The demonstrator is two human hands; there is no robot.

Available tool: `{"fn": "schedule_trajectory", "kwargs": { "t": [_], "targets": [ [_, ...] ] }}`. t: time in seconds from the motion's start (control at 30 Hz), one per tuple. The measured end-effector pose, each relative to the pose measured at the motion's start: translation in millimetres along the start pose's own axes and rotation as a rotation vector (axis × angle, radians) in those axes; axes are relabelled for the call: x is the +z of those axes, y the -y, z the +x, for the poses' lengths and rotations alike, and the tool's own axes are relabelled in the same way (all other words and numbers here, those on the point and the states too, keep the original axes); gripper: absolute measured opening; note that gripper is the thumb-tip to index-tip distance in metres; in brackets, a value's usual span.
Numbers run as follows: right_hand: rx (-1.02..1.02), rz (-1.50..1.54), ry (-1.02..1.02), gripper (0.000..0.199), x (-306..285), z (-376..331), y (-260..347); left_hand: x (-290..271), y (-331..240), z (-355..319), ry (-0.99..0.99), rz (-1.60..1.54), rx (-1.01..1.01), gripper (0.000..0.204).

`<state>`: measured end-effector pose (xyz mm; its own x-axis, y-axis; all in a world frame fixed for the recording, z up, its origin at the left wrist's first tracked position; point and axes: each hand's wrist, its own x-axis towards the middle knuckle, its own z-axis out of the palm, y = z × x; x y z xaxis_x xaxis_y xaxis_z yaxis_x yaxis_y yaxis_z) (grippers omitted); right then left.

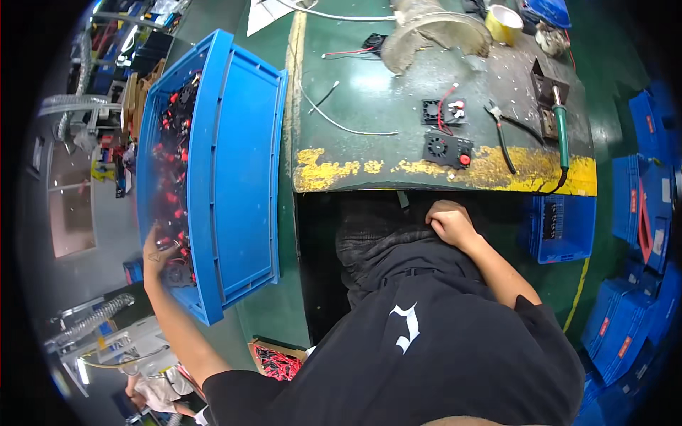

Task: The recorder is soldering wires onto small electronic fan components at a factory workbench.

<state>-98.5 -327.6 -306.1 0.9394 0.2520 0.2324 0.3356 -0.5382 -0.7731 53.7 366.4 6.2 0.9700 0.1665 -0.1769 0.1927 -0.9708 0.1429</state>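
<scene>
My left hand [154, 250] reaches into the tall blue crate [245, 163] at the left. Its finger and thumb are spread among small black fan units [177, 273] with red parts; whether they grip one is not clear. On my lap, below the bench edge, rests my right hand [452, 224], its fingers curled in and nothing seen in them. On the bench lie two fan boards: one [433, 112] with red wires and a white and red part, and just nearer, another [438, 148] with a red knob.
Right of the boards are pliers [502, 136] and a green-handled soldering iron [561, 135] in its metal stand [545, 96]. A grey cable [348, 130] and a fume duct hood [426, 35] lie farther back. Blue bins [625, 326] stack at right; a box of red-black pieces [277, 362] sits lower left.
</scene>
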Motion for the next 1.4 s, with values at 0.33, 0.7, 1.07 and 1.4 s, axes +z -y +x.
{"fn": "schedule_trajectory", "kwargs": {
  "t": [0.33, 0.7, 1.07, 1.4],
  "targets": [
    [0.075, 0.089, -0.025, 0.004, -8, 1, -11, -10, -3, 8, 0.005, -0.018, -0.126, 0.068],
    [0.236, 0.057, 0.08, 0.006, -3, -1, -20, -15, -16, -48, -0.264, -0.372, -0.118, 0.077],
    [0.272, 0.061, 0.153, 0.011, 0, 5, -34, 4, -37, -43, -0.249, -0.12, -0.08, 0.077],
    [0.261, 0.09, 0.101, 0.01, -12, -18, -55, -7, -72, -73, -0.671, -0.132, -0.115, 0.078]
  ]
}}
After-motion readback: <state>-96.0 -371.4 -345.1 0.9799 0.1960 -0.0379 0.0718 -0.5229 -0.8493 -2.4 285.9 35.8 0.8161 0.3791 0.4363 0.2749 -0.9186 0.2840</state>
